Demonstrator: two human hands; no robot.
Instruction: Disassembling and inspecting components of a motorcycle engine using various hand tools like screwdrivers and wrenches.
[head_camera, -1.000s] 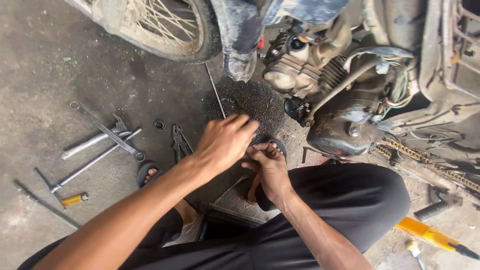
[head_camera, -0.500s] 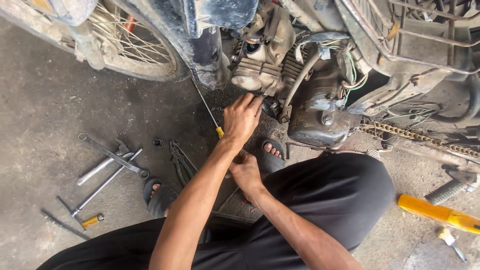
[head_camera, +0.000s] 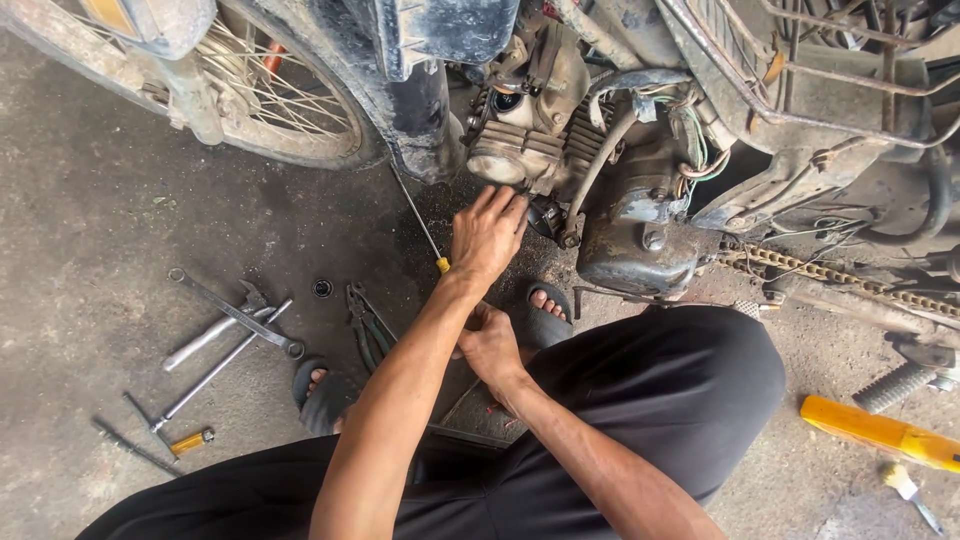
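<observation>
One motorcycle engine (head_camera: 560, 140) fills the upper centre of the frame, with one spoked wheel (head_camera: 280, 100) at the upper left and one drive chain (head_camera: 850, 280) running off to the right. Two hands work below it. The left hand (head_camera: 487, 238) reaches up at centre, its fingers (head_camera: 505, 205) loosely spread and extended, the tips touching the underside of the engine beside a dark round part; one thin screwdriver (head_camera: 425, 230) with a yellow handle lies on the floor just beside the wrist. The right hand (head_camera: 490, 345) sits lower, at centre, curled into a near fist against the left forearm; what it grips, if anything, cannot be made out. On the concrete floor (head_camera: 100, 220) at lower left lie about four long metal tools (head_camera: 225, 325), one pair of pliers (head_camera: 368, 320) and one small ring (head_camera: 322, 288). Two sandalled feet (head_camera: 545, 310) show. One yellow-handled tool (head_camera: 880, 432) lies at lower right.
</observation>
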